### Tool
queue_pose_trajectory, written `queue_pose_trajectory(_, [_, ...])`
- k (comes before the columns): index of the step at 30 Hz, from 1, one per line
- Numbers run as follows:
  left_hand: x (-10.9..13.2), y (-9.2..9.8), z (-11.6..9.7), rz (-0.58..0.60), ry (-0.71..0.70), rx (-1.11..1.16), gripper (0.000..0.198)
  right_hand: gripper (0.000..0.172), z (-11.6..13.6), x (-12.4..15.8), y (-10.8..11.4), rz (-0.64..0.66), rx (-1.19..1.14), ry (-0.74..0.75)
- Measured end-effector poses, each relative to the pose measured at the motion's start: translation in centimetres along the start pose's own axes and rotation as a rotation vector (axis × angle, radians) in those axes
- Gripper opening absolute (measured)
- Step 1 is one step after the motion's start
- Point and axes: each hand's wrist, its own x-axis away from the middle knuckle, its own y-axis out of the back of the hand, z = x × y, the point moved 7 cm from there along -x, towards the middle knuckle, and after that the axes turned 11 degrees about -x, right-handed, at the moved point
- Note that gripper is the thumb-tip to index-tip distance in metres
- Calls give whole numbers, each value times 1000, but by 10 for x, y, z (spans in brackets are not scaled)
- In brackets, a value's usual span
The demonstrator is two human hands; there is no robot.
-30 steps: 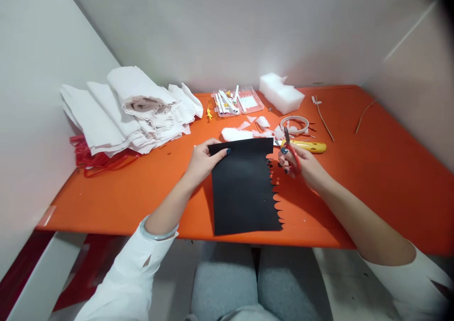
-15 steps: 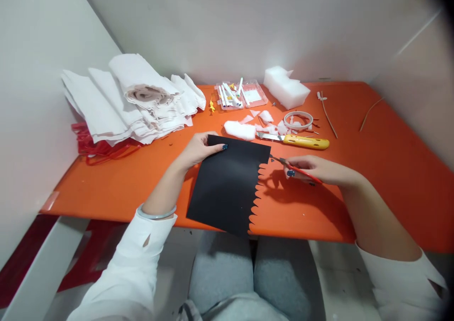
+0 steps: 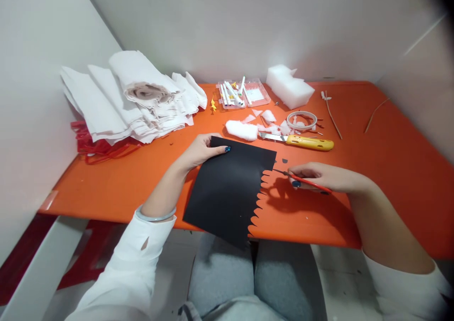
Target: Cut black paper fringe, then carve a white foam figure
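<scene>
Head view: one black sheet (image 3: 227, 184), centred before the person, over the orange table (image 3: 319, 221), its near end reaching past the table's front edge. Long axis: far to near, slanting leftward as it comes nearer the body. Right side: a row of rounded scallops along most of its length, with a short straight-edged stretch at the far end. One left hand (image 3: 198, 153): pinched on the far-left corner, thumb on top, fingers mostly hidden beneath. One right hand (image 3: 319, 174): curled round one pair of red-handled scissors (image 3: 312, 183), to the right of the sheet. Governing relation: the blades point left and slightly away, crosswise to the sheet's long axis, tips at the corner where the straight stretch meets the scallops; contact, and how far the blades are parted, cannot be told. Nearer hand to that edge: the right; the left is across the sheet's width. One small black scrap (image 3: 284, 160): just right of the far-right corner. Beyond: one yellow-handled knife (image 3: 310, 143), one ring-shaped roll (image 3: 303, 127), one white foam block (image 3: 289, 87).
</scene>
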Motion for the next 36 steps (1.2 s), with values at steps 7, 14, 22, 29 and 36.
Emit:
queue_pose_trajectory(7, [0, -5, -1, 16, 1, 2, 41, 39, 6, -2, -5, 7, 46, 8])
queue_pose_trajectory(14, [3, -7, -4, 25, 13, -10, 38, 43, 4, -4, -11, 72, 4, -15])
queue_pose_trajectory(22, [2, -6, -4, 13, 14, 19, 38, 38, 0, -3, -13, 91, -112, -43])
queue_pose_trajectory(29, [3, -9, -5, 21, 4, -3, 36, 38, 0, -2, -13, 105, -84, -43])
queue_pose_trajectory(36, [3, -9, -6, 26, -7, -5, 35, 37, -1, -1, -13, 126, -103, -39])
